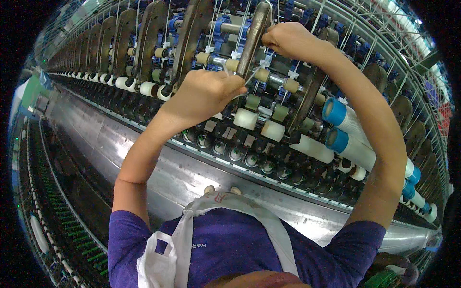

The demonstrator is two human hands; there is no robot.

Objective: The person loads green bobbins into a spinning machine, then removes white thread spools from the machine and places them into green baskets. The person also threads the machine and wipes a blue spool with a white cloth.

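My left hand [209, 91] is closed, with its fingertips pinched beside the lower end of a dark metal pressure arm [254, 41]. A thin white strand [251, 76] shows at those fingertips. Higher up, my right hand [293, 42] is curled shut by the upper end of the same arm; whatever its fingers hold is hidden. Between and below my hands lie beige rollers [261, 75], green rollers [280, 113] and white rollers [246, 119] of a spinning machine.
White bobbins with blue ends [353, 150] lie at the right, by my right forearm. Several spindle tops [235, 153] line the machine's lower edge. A shiny metal floor [158, 187] runs along it. Another machine row with green parts [79, 230] stands at the far left.
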